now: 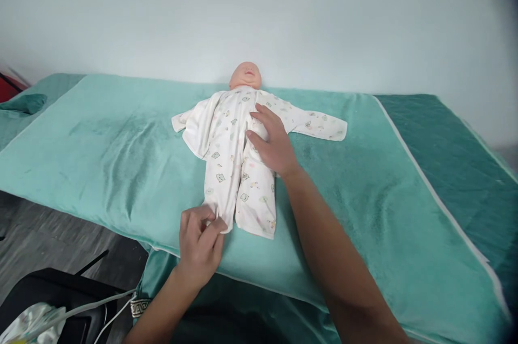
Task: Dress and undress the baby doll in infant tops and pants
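Observation:
A baby doll (245, 75) lies on its back on a teal towel (121, 155), dressed in a white printed romper (226, 155). My left hand (200, 244) pinches the hem of the romper's left-side leg near the bed's front edge, fingers closed on the cloth. My right hand (272, 141) rests on the doll's belly, fingers curled and pressing a fold of the romper. The romper's sleeves spread out to both sides.
The towel covers a bed with a darker green sheet (457, 155) at the right. A white wall stands behind. A black object (52, 301) with white cables and a crumpled bag (28, 325) sits on the floor at lower left.

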The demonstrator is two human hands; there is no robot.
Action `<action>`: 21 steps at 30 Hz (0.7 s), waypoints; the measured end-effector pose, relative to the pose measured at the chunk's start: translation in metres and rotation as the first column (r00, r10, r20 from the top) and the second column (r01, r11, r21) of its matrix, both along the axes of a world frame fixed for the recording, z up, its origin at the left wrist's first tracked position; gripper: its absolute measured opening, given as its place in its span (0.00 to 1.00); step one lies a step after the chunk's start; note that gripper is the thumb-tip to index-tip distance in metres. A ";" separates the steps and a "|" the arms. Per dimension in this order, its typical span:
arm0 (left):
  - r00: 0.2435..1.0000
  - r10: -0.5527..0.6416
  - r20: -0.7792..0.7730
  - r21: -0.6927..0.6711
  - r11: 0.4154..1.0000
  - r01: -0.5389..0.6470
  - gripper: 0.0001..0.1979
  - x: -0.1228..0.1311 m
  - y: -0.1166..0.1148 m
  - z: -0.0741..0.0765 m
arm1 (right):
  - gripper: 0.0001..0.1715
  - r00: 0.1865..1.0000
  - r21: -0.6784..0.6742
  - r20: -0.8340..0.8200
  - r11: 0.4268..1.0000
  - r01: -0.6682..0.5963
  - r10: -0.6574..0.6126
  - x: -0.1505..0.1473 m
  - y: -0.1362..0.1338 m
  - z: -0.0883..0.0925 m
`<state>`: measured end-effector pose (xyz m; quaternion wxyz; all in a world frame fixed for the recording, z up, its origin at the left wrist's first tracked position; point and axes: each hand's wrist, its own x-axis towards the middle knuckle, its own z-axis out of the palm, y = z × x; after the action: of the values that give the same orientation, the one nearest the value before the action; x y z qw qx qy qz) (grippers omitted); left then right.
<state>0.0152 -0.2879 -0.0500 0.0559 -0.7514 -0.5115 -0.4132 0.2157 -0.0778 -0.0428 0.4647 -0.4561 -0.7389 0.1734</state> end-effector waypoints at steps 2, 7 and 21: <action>0.998 -0.040 -0.050 0.068 0.997 0.043 0.20 -0.002 -0.003 0.003 | 0.24 1.000 -0.001 0.005 1.000 0.002 -0.002 0.000 0.000 0.000; 0.965 -0.152 -0.212 0.081 0.982 0.173 0.15 -0.006 -0.010 -0.007 | 0.24 1.000 -0.018 -0.003 1.000 0.004 -0.004 -0.001 -0.002 0.002; 0.936 -0.229 -0.267 -0.039 0.973 0.227 0.12 0.022 0.008 0.005 | 0.23 1.000 -0.010 -0.015 1.000 -0.001 0.001 0.000 -0.001 0.001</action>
<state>0.0374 -0.2796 -0.0448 0.0739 -0.8551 -0.4099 -0.3088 0.2154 -0.0783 -0.0419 0.4680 -0.4566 -0.7347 0.1808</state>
